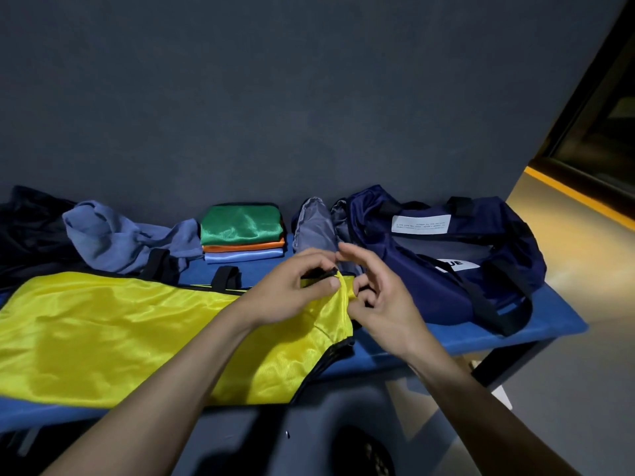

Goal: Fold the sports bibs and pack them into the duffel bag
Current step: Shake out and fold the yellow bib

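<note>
While I worked the right end of the yellow bib (103, 324), my left hand (292, 290) pinched its black-trimmed corner between thumb and curled fingers at centre frame, and my right hand (374, 297) sat just beside it with fingers loosely curled. I could not tell whether the right hand held any fabric.

The bib lay spread over the blue bench (536, 321) across the lower left, its near edge hanging past the bench front.

Risks as I judged them:
- The satin looked slippery, so a one-corner pinch could slip and the fold would go crooked.
- The overhanging edge could drag the whole bib off the bench if I pulled right.
- A black strap (225, 276) lay at the bib's far edge and could get caught in a fold.

The navy duffel bag (457, 255) sat at right centre, slumped, top open. I saw grey lining and a white label inside, no bibs that I could make out. A soft bag mouth could collapse when loading.

A folded stack (242, 233), green over orange over light blue, waited at centre back, outside the bag. A crumpled blue-grey bib (113, 235) lay at left back, unfolded.
</note>
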Motion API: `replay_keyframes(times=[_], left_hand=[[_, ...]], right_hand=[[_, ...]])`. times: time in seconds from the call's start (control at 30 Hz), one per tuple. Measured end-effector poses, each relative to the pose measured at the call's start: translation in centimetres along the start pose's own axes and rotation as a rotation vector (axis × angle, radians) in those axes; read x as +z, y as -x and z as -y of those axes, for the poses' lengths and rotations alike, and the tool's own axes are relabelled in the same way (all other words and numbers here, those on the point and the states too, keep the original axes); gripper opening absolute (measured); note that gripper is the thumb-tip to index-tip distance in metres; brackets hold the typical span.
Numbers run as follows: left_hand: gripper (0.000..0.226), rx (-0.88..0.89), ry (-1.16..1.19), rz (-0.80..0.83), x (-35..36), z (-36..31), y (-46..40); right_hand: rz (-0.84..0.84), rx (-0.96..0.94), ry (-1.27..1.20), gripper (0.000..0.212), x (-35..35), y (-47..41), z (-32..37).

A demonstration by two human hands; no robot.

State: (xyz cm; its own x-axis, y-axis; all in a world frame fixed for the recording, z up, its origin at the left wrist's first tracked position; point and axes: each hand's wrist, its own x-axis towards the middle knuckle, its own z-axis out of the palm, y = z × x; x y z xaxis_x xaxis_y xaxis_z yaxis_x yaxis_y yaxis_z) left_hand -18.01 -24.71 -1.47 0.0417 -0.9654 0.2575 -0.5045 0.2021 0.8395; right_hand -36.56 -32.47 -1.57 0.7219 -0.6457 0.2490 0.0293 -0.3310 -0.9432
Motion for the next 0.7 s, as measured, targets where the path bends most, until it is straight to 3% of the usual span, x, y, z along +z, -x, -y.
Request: replay_keyframes(times=[0.13, 0.23, 0.4, 0.47, 0.57, 0.7], left_hand=[[0.022, -0.11, 0.153, 0.109, 0.7, -0.6, -1.1], [0.015, -0.147, 0.18, 0.111, 1.3, -1.2, -1.5], [0.015, -0.079, 0.194, 0.062, 1.6, -0.9, -2.2], [0.018, -0.035, 0.172, 0.002, 1.4, -0.7, -2.5], [0.017, 0.011, 0.168, -0.051, 1.1, -0.4, -2.7], [0.012, 0.04, 0.113, -0.037, 1.0, -0.1, -2.9]], right_hand=[[0.048, -0.094, 0.088, 0.097, 0.1, 0.3, 0.3], [0.064, -0.134, 0.154, 0.097, -0.1, 0.5, 0.7], [0.006, -0.097, 0.128, 0.093, -0.8, 0.8, 0.6], [-0.079, -0.014, 0.076, 0.084, -0.9, 0.9, 0.5], [-0.158, 0.158, 0.074, 0.054, -1.3, 0.7, 0.4], [-0.085, 0.279, 0.058, 0.043, -1.1, 0.8, 0.9]])
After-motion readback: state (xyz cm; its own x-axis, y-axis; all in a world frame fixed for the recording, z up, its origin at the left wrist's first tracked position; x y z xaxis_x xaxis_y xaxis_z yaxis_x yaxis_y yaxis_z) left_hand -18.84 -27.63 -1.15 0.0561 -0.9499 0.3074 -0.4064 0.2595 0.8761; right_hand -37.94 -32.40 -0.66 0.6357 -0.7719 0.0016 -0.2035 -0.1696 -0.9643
